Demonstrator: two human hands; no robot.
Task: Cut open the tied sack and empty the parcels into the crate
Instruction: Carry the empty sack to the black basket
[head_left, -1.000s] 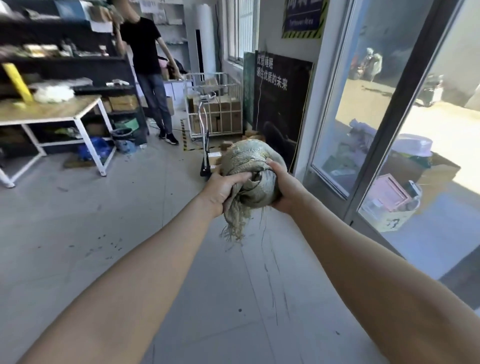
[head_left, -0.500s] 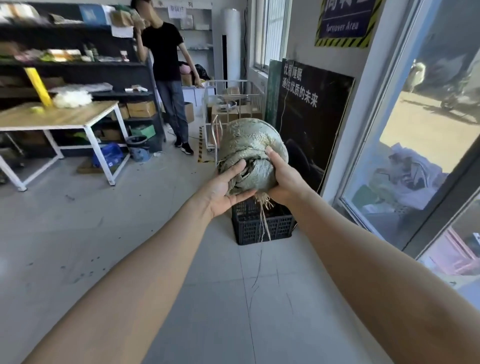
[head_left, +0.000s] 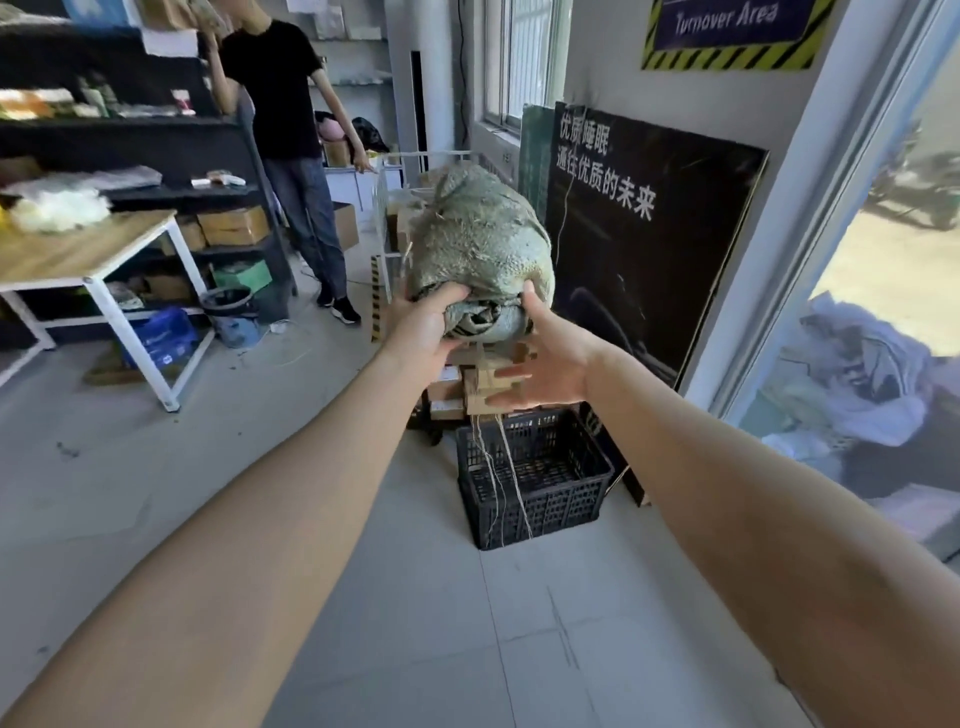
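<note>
Sack (head_left: 483, 244) upended mid-frame above the crate (head_left: 540, 519) — left hand (head_left: 426, 332) grips its mouth, right hand (head_left: 550, 369) (palm open) guiding parcels (head_left: 480, 387) down.

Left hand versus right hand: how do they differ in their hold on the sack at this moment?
The left hand grips the sack by its bunched fabric with curled fingers; the right hand has its fingers spread, only the thumb touching the sack. The left hand sits higher; the right hand's palm lies lower, below the sack. Both are at the sack's lower end, above the black crate.
</note>
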